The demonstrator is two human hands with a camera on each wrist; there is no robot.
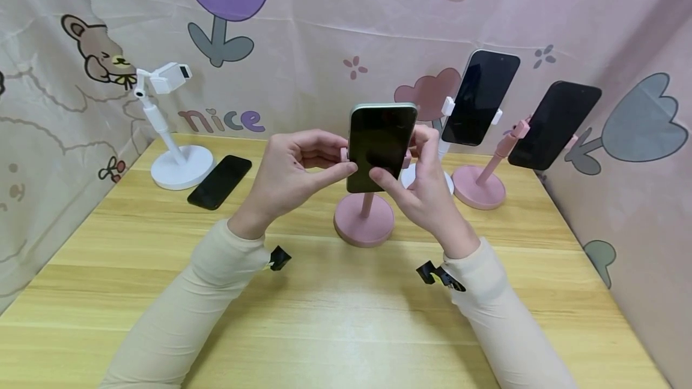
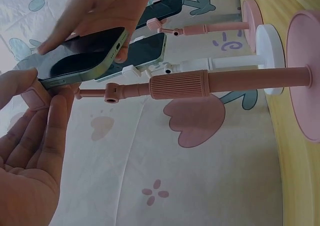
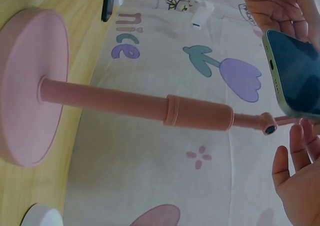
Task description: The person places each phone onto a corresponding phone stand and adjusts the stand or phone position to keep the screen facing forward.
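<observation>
A black-screened smartphone with a pale green edge sits upright in the clamp of a pink phone stand. My left hand is at the phone's left side; in the left wrist view its thumb and fingers pinch the stand's pink clamp end beside the phone edge. On the other side, my right hand holds the phone, thumb on the lower screen and fingers behind it. The stand's ribbed collar and thin hinged neck show below the phone. Fingers behind the phone are partly hidden.
To the right, a white stand and a pink stand each hold a dark phone. At left stands a white stand with its holder holding no phone, beside a black phone lying flat on the wooden table. Patterned cloth hangs behind.
</observation>
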